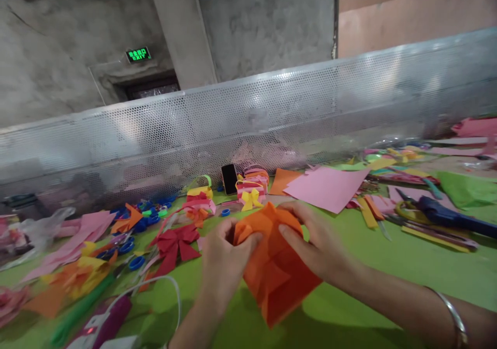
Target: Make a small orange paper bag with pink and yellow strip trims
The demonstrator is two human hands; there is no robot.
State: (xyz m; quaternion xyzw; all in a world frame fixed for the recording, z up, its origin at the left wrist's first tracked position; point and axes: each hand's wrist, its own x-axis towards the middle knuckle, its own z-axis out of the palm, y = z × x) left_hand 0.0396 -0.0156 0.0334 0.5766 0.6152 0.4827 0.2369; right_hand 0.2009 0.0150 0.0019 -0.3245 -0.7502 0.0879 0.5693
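Lower centre of frame: folded orange paper (275,279), pinched between both hands over the green desk (388,271); contact with the desk impossible to tell. Left hand (221,258) curled tight on the paper's upper left edge, fingers closed. Right hand (318,250) gripping the upper right side, thumb laid across the top face; silver bracelet (457,322) on that wrist, lower right corner. Just left of the hands, a red bow (173,243) flat on the desk. Behind the paper, a black phone (229,178) upright near a perforated metal panel (272,111), beside a striped paper basket (253,183). Right of centre, a pink sheet (328,187); farther right, a blue glue gun (446,215). Motion blur throughout; finer folds unreadable.
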